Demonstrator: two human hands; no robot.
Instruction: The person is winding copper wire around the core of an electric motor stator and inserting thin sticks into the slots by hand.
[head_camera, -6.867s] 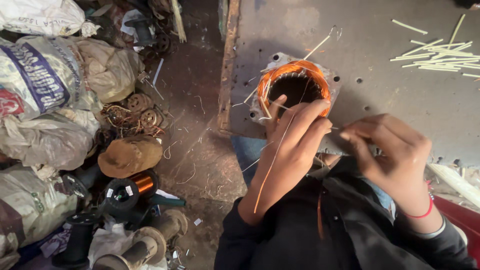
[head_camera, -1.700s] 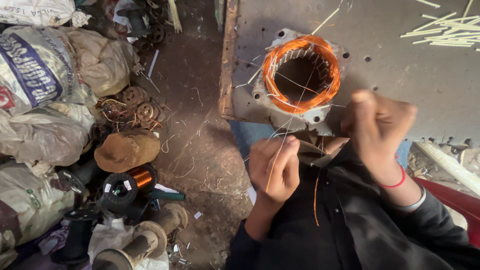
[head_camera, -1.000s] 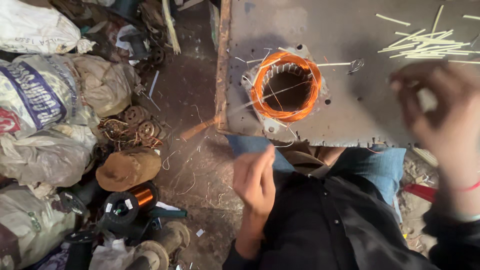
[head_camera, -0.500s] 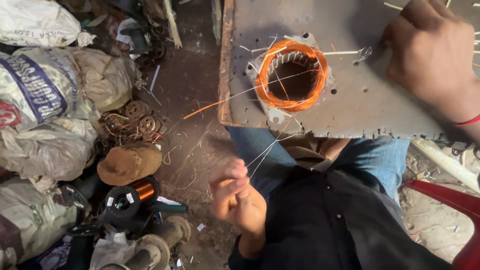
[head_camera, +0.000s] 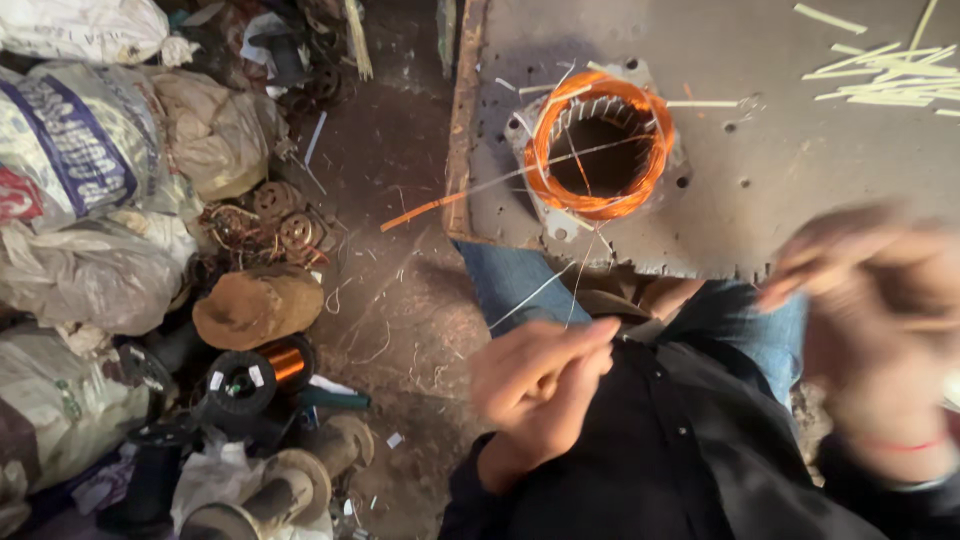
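Stator with copper winding (head_camera: 598, 150) sits on the grey bench (head_camera: 780, 180), upper centre. Left hand (head_camera: 540, 385), lower centre, pinches thin threads (head_camera: 535, 295) that run up-right to the stator. Right hand (head_camera: 880, 320) is blurred; grip indeterminable

Copper-wound motor stator (head_camera: 598, 145) lies bore-up on the bench, thin thread (head_camera: 530, 295) trailing.

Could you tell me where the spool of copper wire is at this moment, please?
In the head view, the spool of copper wire lies on the floor at lower left, just below the brown cap and well left of the left hand.
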